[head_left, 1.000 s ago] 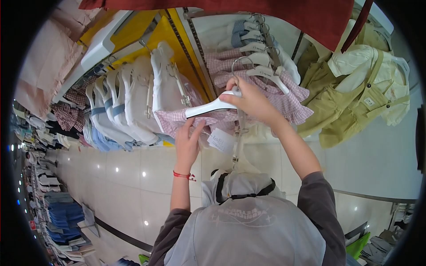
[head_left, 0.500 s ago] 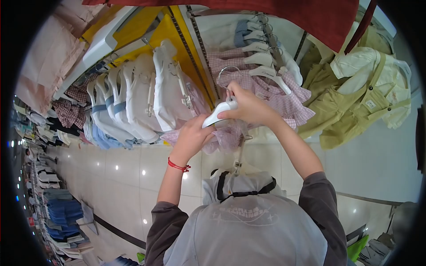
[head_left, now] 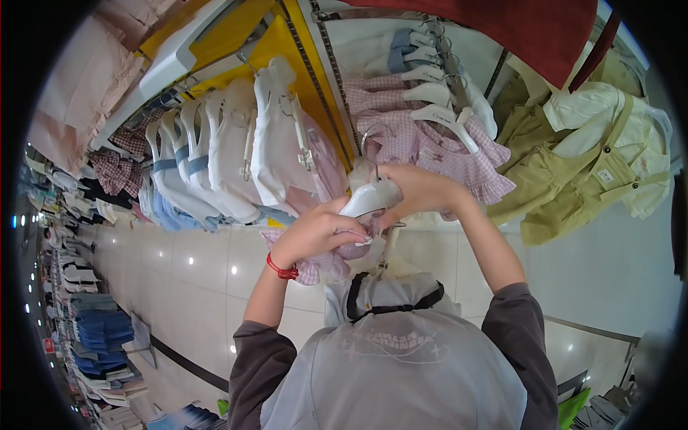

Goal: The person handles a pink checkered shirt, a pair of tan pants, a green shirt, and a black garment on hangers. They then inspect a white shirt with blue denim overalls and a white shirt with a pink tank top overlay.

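Note:
A white hanger [head_left: 373, 198] with a metal hook is held in front of my chest, its hook upward. Thin pink checked fabric [head_left: 326, 264] hangs below it. My left hand [head_left: 319, 233], with a red bracelet [head_left: 282, 269] at the wrist, pinches the garment's edge near the hanger's left arm. Fingers of my right hand [head_left: 412, 192] are bent around the hanger's right side, just below the hook; the fingertips are partly hidden. Behind the hanger's hook hang pink checked dresses [head_left: 459, 147] on white hangers.
White tops [head_left: 276, 143] hang on a rail at the left. Khaki overalls [head_left: 573, 172] with a white shirt hang at the right. Red fabric [head_left: 502, 29] hangs overhead. A tiled floor [head_left: 193, 287] and folded jeans [head_left: 100, 330] lie lower left.
The hanger has come lower and its hook now stands clear above my right hand. My right hand has moved down onto the hanger's side. My left hand has shifted down to the garment's edge.

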Motion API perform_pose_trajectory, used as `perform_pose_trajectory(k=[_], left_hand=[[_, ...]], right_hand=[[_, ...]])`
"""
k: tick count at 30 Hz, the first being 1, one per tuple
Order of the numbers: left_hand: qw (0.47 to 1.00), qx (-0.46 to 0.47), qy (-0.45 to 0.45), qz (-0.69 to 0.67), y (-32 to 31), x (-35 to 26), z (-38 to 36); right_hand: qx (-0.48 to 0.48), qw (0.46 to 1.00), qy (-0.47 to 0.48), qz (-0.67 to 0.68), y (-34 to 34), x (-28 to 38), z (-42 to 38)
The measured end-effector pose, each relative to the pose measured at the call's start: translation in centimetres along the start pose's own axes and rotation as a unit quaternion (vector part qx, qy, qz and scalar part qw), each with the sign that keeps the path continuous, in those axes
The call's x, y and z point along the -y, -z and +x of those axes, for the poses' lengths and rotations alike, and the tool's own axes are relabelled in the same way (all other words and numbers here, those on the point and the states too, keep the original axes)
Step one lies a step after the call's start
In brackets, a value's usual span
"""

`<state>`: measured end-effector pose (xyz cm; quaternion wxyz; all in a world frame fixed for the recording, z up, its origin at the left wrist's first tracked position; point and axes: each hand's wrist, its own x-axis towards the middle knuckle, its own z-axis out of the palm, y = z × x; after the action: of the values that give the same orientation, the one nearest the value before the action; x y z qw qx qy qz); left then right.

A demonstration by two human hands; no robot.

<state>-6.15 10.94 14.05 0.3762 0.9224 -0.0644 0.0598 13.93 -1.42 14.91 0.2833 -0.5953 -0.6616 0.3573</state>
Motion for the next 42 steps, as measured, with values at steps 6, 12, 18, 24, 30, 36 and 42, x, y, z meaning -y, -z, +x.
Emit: perform_pose_trajectory(k=[6,12,18,24,30,36,42], left_hand=[[0.999,-0.005,0.018,-0.037,0.0,0.5,0.0],[0.997,0.013,0.058,-0.052,0.2,0.7,0.4],[0.997,0.020,0.080,-0.006,0.6,-0.2,0.9],[0.998,-0.016,0.061,-0.026,0.4,0.3,1.0],[0.995,-0.038,0.062,-0.062,0.8,0.0,1.6],[0.994,-0.039,0.043,-0.095,1.0,-0.1,1.9],[0.988,-0.037,0.066,-0.135,0.6,0.3,1.8]], right_hand=[[-0.068,0.996,-0.030,0.055,-1.9,-2.1,-1.0],[-0.098,0.990,-0.044,0.097,-2.3,-2.3,-1.1],[-0.158,0.983,-0.080,0.056,-2.6,-1.6,-1.4],[-0.452,0.881,0.090,-0.105,-6.0,-3.4,-2.2],[-0.420,0.860,0.106,-0.271,-6.2,-1.5,-2.3],[-0.446,0.836,0.091,-0.306,-5.9,-1.9,-1.3],[-0.434,0.850,0.150,-0.259,-6.1,-1.2,-2.4]])
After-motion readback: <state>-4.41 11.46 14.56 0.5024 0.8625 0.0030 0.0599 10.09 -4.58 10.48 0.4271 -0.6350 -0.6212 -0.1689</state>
